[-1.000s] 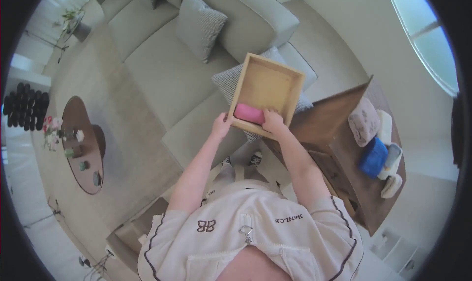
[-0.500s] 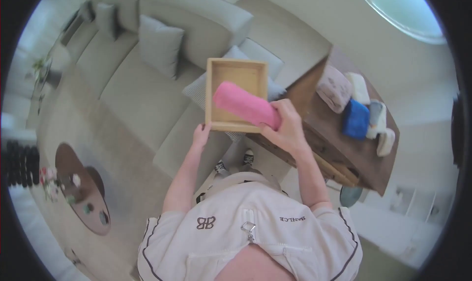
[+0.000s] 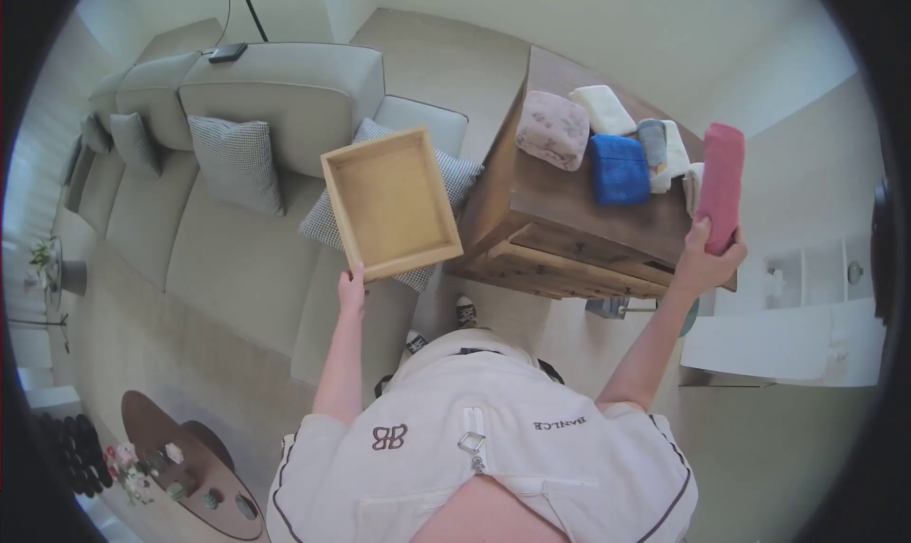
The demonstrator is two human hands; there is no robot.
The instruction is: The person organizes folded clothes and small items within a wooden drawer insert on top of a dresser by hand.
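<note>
My left hand (image 3: 352, 291) grips the lower left corner of a shallow wooden tray (image 3: 446, 250), which is tilted and has nothing inside. At the right, my right hand (image 3: 707, 258) is closed round the lower end of a rolled pink towel (image 3: 723, 177), held upright over the right end of the wooden dresser (image 3: 569, 206). On the dresser top lie a folded blue towel (image 3: 621, 170), a patterned pinkish towel (image 3: 553, 130), a white towel (image 3: 604, 110) and a grey and white towel (image 3: 654, 144). A beige towel (image 3: 693, 188) is partly hidden behind the pink one.
A grey sofa (image 3: 249, 249) with checked cushions (image 3: 237, 163) stretches across the left. An oval brown table (image 3: 190, 472) with flowers (image 3: 128, 469) stands at the lower left. White shelves (image 3: 807, 277) are at the right.
The pink towel has moved right, out from over the tray to above the dresser's right end, and turned upright in my right hand. The tray has tilted, and the view has shifted toward the dresser.
</note>
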